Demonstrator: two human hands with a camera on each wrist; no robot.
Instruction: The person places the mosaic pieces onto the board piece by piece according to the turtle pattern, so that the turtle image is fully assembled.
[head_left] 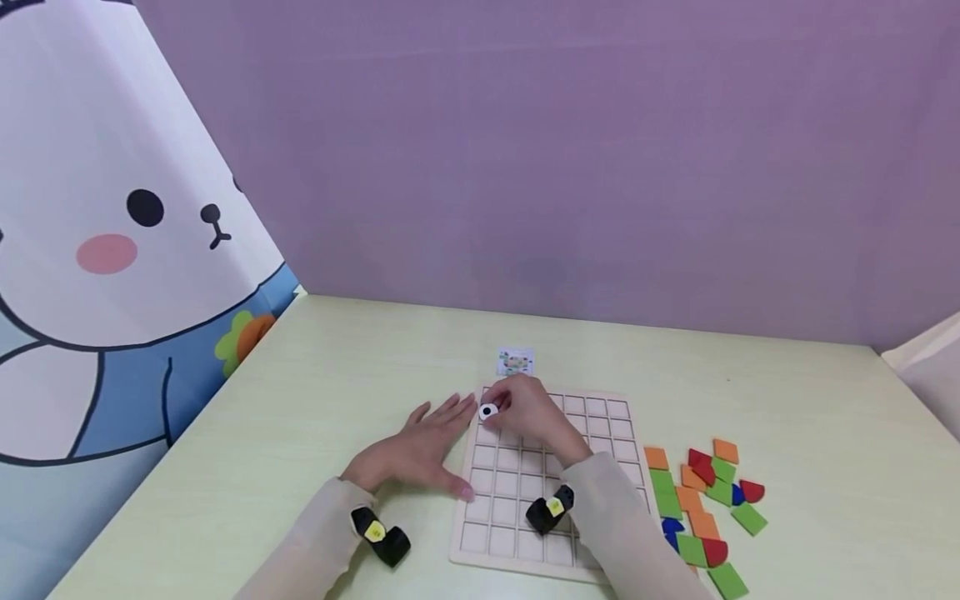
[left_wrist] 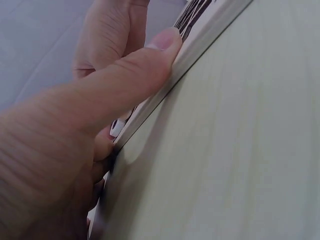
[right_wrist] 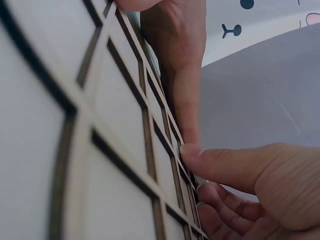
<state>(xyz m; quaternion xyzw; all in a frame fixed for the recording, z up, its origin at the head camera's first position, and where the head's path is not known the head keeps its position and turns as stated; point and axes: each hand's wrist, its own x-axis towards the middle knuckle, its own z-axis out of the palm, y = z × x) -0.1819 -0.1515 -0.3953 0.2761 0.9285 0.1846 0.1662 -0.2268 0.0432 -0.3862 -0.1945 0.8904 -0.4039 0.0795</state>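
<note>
A pale wooden grid board (head_left: 502,542) lies on the table, divided into many square cells. My right hand (head_left: 531,410) pinches a small white piece with a black ring-and-dot eye (head_left: 487,411) between thumb and fingertips, at the board's far left corner. Along the board's left edge rests my left hand (head_left: 420,451), fingers stretched out and thumb spread toward the near side. In the left wrist view the left thumb (left_wrist: 145,67) presses on the board's rim, and part of the white piece (left_wrist: 118,127) shows beyond it. The right wrist view largely hides the piece behind the right thumb (right_wrist: 220,162).
A small printed picture card (head_left: 515,361) lies just past the board's far edge. To the right, flat green tiles (head_left: 748,519), orange tiles (head_left: 725,451), red rounded pieces (head_left: 752,491) and blue pieces (head_left: 672,527) are scattered, some overlapping. A purple curtain (head_left: 570,167) stands behind the table.
</note>
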